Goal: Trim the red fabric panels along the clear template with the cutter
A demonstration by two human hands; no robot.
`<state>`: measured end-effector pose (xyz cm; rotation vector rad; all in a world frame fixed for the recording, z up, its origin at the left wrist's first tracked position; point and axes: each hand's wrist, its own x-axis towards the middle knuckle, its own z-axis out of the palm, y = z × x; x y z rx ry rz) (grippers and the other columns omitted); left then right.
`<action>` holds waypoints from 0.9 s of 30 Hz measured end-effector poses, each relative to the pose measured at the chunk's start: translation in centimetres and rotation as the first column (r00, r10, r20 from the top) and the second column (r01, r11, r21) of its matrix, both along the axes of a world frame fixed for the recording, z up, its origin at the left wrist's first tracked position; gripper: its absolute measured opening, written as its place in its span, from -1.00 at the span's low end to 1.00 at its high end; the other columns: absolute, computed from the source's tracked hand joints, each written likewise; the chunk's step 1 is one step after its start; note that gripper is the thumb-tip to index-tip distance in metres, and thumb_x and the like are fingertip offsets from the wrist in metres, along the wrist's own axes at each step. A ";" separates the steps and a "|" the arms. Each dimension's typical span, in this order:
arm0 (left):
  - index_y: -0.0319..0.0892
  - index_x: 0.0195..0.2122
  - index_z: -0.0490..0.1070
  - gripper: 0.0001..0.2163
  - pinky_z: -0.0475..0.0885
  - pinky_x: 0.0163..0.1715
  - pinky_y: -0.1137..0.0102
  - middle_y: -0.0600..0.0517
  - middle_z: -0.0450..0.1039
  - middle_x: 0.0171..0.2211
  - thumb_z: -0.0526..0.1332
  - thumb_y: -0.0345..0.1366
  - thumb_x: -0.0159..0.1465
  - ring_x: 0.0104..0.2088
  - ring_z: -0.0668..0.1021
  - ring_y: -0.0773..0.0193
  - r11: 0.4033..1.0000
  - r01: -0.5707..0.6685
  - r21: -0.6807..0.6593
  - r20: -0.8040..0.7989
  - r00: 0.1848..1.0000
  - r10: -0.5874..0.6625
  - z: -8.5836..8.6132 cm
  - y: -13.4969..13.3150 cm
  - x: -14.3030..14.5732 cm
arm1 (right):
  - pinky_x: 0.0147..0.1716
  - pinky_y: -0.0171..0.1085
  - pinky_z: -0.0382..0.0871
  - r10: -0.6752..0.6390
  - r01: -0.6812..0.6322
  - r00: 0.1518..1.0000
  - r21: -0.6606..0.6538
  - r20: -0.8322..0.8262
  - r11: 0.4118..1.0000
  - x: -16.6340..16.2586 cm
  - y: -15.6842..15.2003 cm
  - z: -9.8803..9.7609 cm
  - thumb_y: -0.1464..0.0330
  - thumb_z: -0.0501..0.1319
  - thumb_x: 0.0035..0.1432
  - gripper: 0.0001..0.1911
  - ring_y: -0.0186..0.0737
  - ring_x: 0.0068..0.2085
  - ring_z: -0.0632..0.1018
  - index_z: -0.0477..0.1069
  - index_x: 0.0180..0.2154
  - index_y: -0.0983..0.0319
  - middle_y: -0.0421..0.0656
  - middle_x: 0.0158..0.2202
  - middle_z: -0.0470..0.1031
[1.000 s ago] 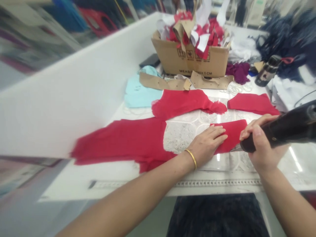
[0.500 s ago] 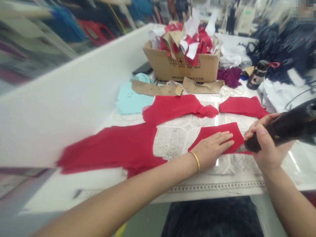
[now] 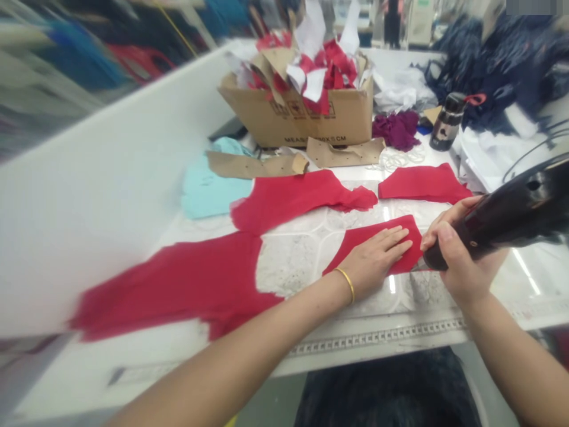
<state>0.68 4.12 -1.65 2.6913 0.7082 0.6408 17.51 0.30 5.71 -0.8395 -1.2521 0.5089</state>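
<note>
My left hand (image 3: 373,255) lies flat on a red cut fabric piece (image 3: 351,244), pressing it to the table with fingers stretched out. A gold bangle circles that wrist. My right hand (image 3: 462,255) is wrapped round the lower end of a black rounded machine head (image 3: 511,216), which reaches in from the right edge. This end sits at the right edge of the fabric under my left hand, and a small metal part shows below it. Exactly how the metal part meets the cloth is hidden. Another red fabric piece (image 3: 424,182) lies behind my hands.
Larger red pieces (image 3: 178,279) spread over the left side of the white table. A cardboard box (image 3: 311,127) of red and white scraps stands behind, with light-blue cloth (image 3: 213,193) before it. A black bottle (image 3: 448,121) stands right. A measuring tape (image 3: 377,338) runs along the front edge.
The view has turned slightly to the right, so everything sits farther left in the picture. Both hands keep much the same hold on the fabric and the machine head.
</note>
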 end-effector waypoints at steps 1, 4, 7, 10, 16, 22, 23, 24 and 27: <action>-0.18 0.32 0.27 -0.52 0.28 0.42 0.05 -0.19 0.31 0.37 0.03 -0.60 0.41 0.45 0.25 0.13 1.000 0.000 -0.003 0.003 1.000 0.000 0.1 0.0 0.0 | -0.35 -0.16 0.57 -0.006 0.006 1.000 0.001 0.006 1.000 0.0 0.0 0.0 0.42 0.28 0.26 -0.88 -0.25 -0.44 0.55 0.38 -0.29 0.11 -0.27 -0.43 0.43; -0.24 0.31 0.29 -0.53 0.28 0.43 0.05 -0.23 0.32 0.35 0.01 -0.61 0.40 0.45 0.25 0.09 1.000 0.001 0.014 0.006 1.000 -0.001 0.1 0.1 0.0 | -0.33 -0.13 0.58 -0.043 0.044 0.999 -0.040 0.025 0.998 0.0 0.0 0.0 0.41 0.30 0.24 -0.88 -0.24 -0.44 0.55 0.38 -0.31 0.12 -0.27 -0.45 0.42; -0.21 0.32 0.27 -0.50 0.30 0.42 0.05 -0.22 0.31 0.36 0.02 -0.62 0.38 0.44 0.26 0.10 0.999 -0.004 0.037 0.004 1.000 0.004 -0.2 0.1 -0.1 | -0.35 -0.14 0.58 -0.057 0.059 0.998 -0.080 0.028 0.995 0.1 0.0 0.1 0.37 0.30 0.24 -0.88 -0.25 -0.46 0.53 0.37 -0.31 0.13 -0.28 -0.47 0.41; -0.20 0.33 0.26 -0.47 0.32 0.40 0.06 -0.20 0.31 0.37 0.02 -0.64 0.35 0.44 0.27 0.11 0.997 0.014 0.070 0.018 1.000 -0.016 -0.2 -0.1 -0.1 | -0.36 -0.17 0.58 -0.034 0.034 0.999 -0.056 0.001 0.998 0.5 -0.2 0.2 0.37 0.29 0.26 -0.90 -0.28 -0.47 0.51 0.37 -0.28 0.12 -0.29 -0.44 0.41; -0.25 0.30 0.30 -0.53 0.32 0.40 0.08 -0.19 0.34 0.35 0.05 -0.58 0.37 0.43 0.29 0.10 0.987 0.130 0.094 -0.003 0.991 -0.130 0.4 -0.9 1.0 | -0.34 -0.18 0.56 -0.118 0.114 0.992 -0.087 -0.040 0.990 2.2 -0.8 0.2 0.32 0.37 0.23 -0.86 -0.26 -0.41 0.53 0.43 -0.21 0.09 -0.27 -0.37 0.44; -0.29 0.26 0.36 -0.66 0.34 0.39 0.08 -0.21 0.40 0.31 0.00 -0.40 0.53 0.40 0.35 0.07 0.989 0.104 0.106 -0.013 0.995 -0.103 0.4 -0.9 1.5 | -0.38 -0.22 0.54 -0.138 0.137 0.990 -0.076 -0.008 0.988 3.3 -1.1 0.1 0.31 0.35 0.25 -0.86 -0.30 -0.46 0.52 0.42 -0.19 0.09 -0.29 -0.40 0.46; -0.27 0.27 0.35 -0.66 0.34 0.39 0.07 -0.20 0.39 0.31 0.00 -0.39 0.54 0.40 0.34 0.09 0.990 0.099 0.097 -0.013 0.995 -0.098 0.3 -0.9 1.5 | -0.38 -0.22 0.54 -0.137 0.137 0.991 -0.069 -0.001 0.988 3.4 -1.0 0.1 0.31 0.35 0.26 -0.87 -0.30 -0.47 0.51 0.41 -0.19 0.09 -0.29 -0.42 0.45; -0.24 0.29 0.34 -0.65 0.33 0.39 0.07 -0.19 0.38 0.32 0.00 -0.39 0.54 0.41 0.33 0.11 0.992 0.095 0.087 -0.013 0.995 -0.094 0.2 -0.8 1.4 | -0.39 -0.22 0.54 -0.137 0.136 0.991 -0.062 0.001 0.989 3.4 -1.0 0.0 0.31 0.34 0.27 -0.87 -0.30 -0.48 0.51 0.41 -0.19 0.10 -0.29 -0.43 0.44; -0.19 0.32 0.31 -0.63 0.31 0.40 0.07 -0.16 0.36 0.34 0.02 -0.40 0.53 0.43 0.30 0.14 0.994 0.089 0.063 -0.014 0.996 -0.088 -0.1 -0.8 1.3 | -0.40 -0.20 0.53 -0.139 0.139 0.990 -0.053 0.003 0.989 3.5 -0.9 -0.1 0.30 0.34 0.27 -0.87 -0.30 -0.49 0.49 0.40 -0.22 0.11 -0.29 -0.44 0.44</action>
